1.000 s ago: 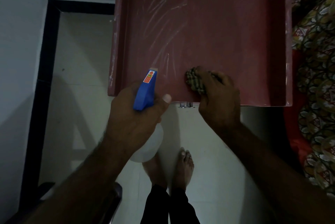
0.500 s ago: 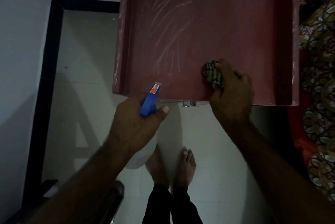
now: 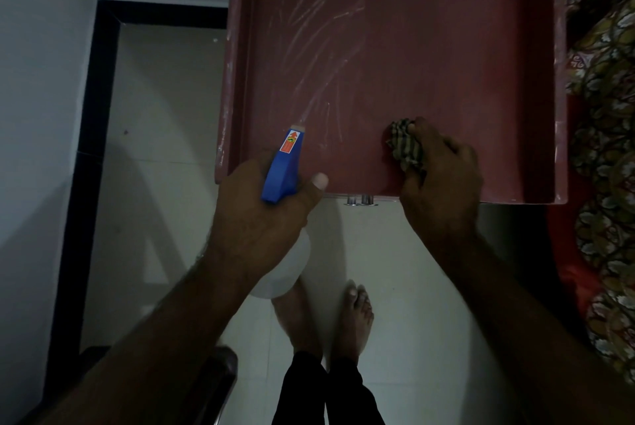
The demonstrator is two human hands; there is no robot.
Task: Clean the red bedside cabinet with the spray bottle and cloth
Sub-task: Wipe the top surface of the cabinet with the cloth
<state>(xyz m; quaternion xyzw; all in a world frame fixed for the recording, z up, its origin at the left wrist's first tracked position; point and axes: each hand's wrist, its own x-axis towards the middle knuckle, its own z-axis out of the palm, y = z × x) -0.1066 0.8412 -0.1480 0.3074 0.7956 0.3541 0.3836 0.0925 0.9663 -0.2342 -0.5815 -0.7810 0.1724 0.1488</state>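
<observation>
Over the near edge of the red bedside cabinet [image 3: 446, 46], viewed from above, the left hand [image 3: 261, 215] gripped the neck of the spray bottle [image 3: 283, 163]. Its fingers were wrapped round the neck and the thumb lay alongside, with the blue nozzle head aimed across the recessed top toward a patch of pale streaks [image 3: 319, 36]. The right hand [image 3: 443, 177] held the striped cloth [image 3: 405, 148] wadded in curled fingers and pressed it to the surface near the front edge, to the right of the nozzle and apart from it. Several risks could be judged from this arrangement. The bottle's white body hung beyond the front edge above the tiled floor [image 3: 165, 98] and the bare feet [image 3: 354, 314], so spray falling short or running off the front would probably wet the tiles and invite a slip. A tightly wadded cloth offered little contact, likely smearing the streaks rather than lifting them. Patterned bedding [image 3: 608, 115] lay just beside the cabinet's right wall, where a wide mist could mark it. Dim lighting would also make leftover residue hard to spot.
</observation>
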